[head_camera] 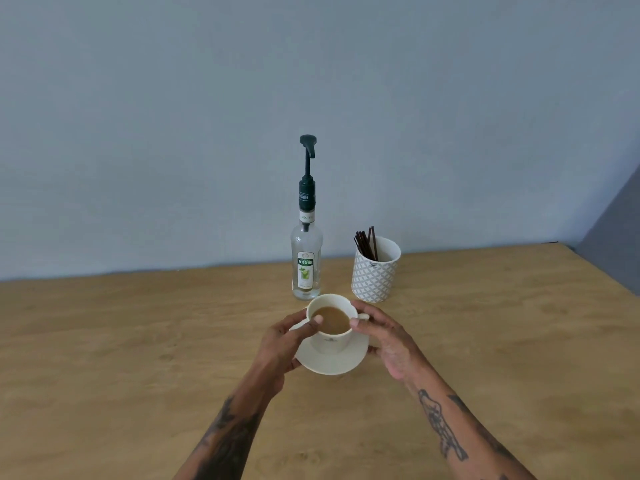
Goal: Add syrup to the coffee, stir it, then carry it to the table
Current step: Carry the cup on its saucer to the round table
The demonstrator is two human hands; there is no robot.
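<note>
A cream cup of milky coffee (331, 320) stands on a cream saucer (332, 363) near the middle of the wooden counter (138, 341). My left hand (287, 344) grips the saucer's left edge, thumb resting on the cup's rim. My right hand (384, 337) holds the saucer's right side, with its thumb against the cup near the handle. Just behind the cup stands a clear syrup bottle (307, 258) with a dark green pump, spout pointing right.
A white patterned pot (375, 271) holding several dark stir sticks (367, 242) stands right of the bottle. A grey-blue wall runs behind the counter. The counter's right edge slants away at the far right.
</note>
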